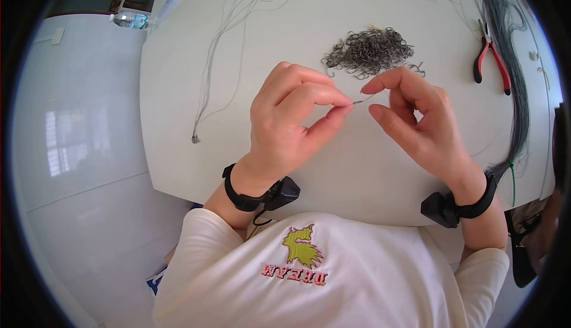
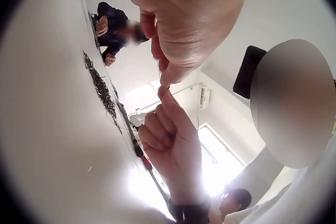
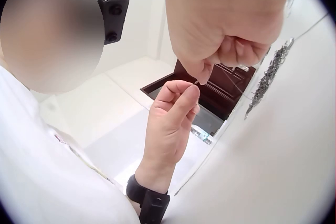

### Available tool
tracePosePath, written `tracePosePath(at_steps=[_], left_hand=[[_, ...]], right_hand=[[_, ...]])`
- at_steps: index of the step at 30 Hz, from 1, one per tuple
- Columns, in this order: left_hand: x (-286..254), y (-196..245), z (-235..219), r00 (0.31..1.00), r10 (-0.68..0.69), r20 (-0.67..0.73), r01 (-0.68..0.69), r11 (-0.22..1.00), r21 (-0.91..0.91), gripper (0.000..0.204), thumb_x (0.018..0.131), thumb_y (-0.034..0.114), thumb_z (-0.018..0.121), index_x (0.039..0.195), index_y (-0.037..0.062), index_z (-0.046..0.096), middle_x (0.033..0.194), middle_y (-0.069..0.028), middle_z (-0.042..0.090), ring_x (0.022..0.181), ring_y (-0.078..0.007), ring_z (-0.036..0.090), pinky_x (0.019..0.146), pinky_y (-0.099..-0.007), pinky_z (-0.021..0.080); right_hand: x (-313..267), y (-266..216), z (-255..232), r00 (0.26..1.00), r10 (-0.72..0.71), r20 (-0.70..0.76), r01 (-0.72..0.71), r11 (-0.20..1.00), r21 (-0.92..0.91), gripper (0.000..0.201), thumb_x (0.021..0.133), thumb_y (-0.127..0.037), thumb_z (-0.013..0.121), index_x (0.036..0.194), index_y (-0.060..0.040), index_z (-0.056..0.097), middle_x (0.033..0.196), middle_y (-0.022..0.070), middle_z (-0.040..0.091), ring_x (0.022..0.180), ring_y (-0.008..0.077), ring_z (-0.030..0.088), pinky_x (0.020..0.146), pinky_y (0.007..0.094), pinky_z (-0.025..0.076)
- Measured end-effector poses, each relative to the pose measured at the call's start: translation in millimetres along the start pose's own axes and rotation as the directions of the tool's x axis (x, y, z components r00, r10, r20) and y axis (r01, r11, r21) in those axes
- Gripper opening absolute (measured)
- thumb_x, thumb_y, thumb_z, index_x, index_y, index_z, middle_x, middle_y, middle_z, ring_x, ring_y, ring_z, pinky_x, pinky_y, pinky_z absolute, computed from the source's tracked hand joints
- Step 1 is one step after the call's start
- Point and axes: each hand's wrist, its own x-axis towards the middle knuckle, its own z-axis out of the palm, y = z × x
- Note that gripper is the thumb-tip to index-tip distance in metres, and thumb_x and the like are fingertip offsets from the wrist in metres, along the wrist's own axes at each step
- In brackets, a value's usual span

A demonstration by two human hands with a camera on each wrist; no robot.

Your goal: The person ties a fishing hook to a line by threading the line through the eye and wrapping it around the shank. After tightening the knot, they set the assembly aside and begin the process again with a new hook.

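Observation:
My left hand (image 1: 294,105) pinches a small dark fish hook (image 1: 357,102) between thumb and index finger, mostly hidden by the fingertips. A thin fishing line (image 1: 369,98) runs from it toward my right hand (image 1: 419,111). In the head view the right thumb and index finger are bent and spread around the line; in the wrist views they come together right at the left fingertips, at the line. Beyond both hands lies a heap of dark fish hooks (image 1: 375,51) on the white table (image 1: 333,167).
On the left lie several long line strands (image 1: 208,72) ending in a small cluster of hooks (image 1: 195,139). Red-and-black pliers (image 1: 491,60) rest on the right beside a long dark line bundle (image 1: 520,102). A plastic bottle (image 1: 131,20) is at far left. Another person (image 2: 118,29) sits across.

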Motion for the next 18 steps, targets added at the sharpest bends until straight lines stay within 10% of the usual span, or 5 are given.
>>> tracePosePath(at_steps=[7, 10, 18], left_hand=[[0, 3, 1, 0.999, -0.040, 0.009, 0.040, 0.998, -0.040, 0.023, 0.070, -0.008, 0.077, 0.085, 0.0061, 0.066, 0.085, -0.0058, 0.063, 0.075, -0.0174, 0.060, 0.063, -0.0265, 0.048], [0, 4, 2, 0.999, -0.047, 0.010, 0.048, 0.997, -0.054, 0.023, 0.070, -0.007, 0.077, 0.085, 0.0060, 0.066, 0.084, -0.0058, 0.063, 0.075, -0.0174, 0.060, 0.064, -0.0265, 0.048], [0, 8, 1, 0.999, -0.017, 0.039, 0.018, 1.000, -0.018, 0.021, 0.071, -0.007, 0.077, 0.085, 0.0052, 0.067, 0.084, -0.0064, 0.065, 0.074, -0.0161, 0.061, 0.065, -0.0258, 0.049]], right_hand=[[0, -5, 0, 0.964, -0.243, -0.108, 0.219, 0.955, -0.198, 0.014, 0.083, 0.000, 0.063, 0.096, -0.0025, 0.066, 0.097, 0.0049, 0.067, 0.059, 0.0036, 0.049, 0.050, 0.0188, 0.035], [-1, -11, -3, 1.000, -0.015, -0.005, 0.015, 1.000, 0.002, 0.013, 0.080, -0.005, 0.067, 0.093, -0.0043, 0.066, 0.086, 0.0033, 0.067, 0.059, 0.0104, 0.055, 0.052, 0.0240, 0.043], [-5, -3, 4, 0.998, 0.055, 0.036, -0.061, 0.982, 0.180, 0.005, 0.087, -0.007, 0.064, 0.091, -0.0038, 0.066, 0.075, -0.0005, 0.065, 0.062, 0.0062, 0.056, 0.053, 0.0222, 0.042]])
